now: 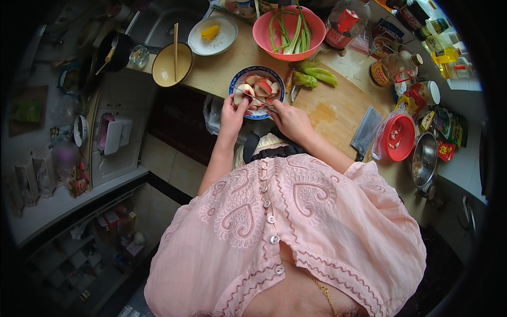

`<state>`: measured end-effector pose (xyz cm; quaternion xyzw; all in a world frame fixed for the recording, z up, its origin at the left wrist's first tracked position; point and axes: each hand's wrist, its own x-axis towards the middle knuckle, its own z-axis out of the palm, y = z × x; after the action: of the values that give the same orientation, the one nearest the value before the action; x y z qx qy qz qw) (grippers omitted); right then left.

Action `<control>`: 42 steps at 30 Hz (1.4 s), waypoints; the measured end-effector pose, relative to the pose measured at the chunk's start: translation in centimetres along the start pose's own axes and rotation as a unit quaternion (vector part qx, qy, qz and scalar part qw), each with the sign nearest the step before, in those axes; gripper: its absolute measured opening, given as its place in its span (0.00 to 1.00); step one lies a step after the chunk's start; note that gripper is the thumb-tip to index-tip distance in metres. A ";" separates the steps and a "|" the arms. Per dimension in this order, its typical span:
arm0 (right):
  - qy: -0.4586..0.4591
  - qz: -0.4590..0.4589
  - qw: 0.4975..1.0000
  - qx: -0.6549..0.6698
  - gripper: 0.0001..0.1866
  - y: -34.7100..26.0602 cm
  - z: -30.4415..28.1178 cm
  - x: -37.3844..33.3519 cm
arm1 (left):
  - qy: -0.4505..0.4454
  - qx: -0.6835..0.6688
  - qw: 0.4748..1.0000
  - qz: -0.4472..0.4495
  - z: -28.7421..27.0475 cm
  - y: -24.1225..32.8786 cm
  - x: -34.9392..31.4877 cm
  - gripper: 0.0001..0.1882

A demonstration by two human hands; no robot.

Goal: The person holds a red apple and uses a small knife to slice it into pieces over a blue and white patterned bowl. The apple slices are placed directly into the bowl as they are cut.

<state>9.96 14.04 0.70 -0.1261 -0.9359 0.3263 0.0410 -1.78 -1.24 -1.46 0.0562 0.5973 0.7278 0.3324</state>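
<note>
Pale-pink embroidered cloth blouse with white buttons (pixel 269 219), nearest camera. Left hand (pixel 231 115) pinching white-fleshed fruit piece (pixel 240 94) above round blue-and-white bowl (pixel 233 80); right hand (pixel 292 121) grasping slim metal knife (pixel 260 99), blade at piece. Bowl at tan countertop's (pixel 211 74) front edge, filled with red-skinned fruit chunks (pixel 264 87). Right of bowl: rectangular wooden cutting board (pixel 338 103), green peppers (pixel 323 75) at its far left corner, broad-bladed steel cleaver (pixel 364 129) along its right edge. Beyond bowl, toward countertop's far edge: round pink basin (pixel 262 36) holding green stalks (pixel 293 38).

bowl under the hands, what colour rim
The round bowl's rim is patterned blue and white (head view).
</note>
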 end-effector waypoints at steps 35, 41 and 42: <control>-0.036 0.062 0.997 0.017 0.15 -1.4 0.5 0.5 | 0.143 0.460 0.848 0.220 2.4 -0.7 -0.5 0.19; -0.049 0.066 0.996 0.013 0.15 -0.9 1.3 0.2 | 0.145 0.438 0.864 0.202 1.8 -0.8 -0.4 0.17; -0.049 0.065 0.997 0.014 0.15 -1.0 1.3 0.2 | 0.151 0.441 0.861 0.205 2.1 -0.7 -0.4 0.17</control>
<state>9.34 12.61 0.29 -0.1704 -0.9219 0.3471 -0.0246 -0.16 0.31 -1.39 0.2076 0.8736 0.4397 0.0222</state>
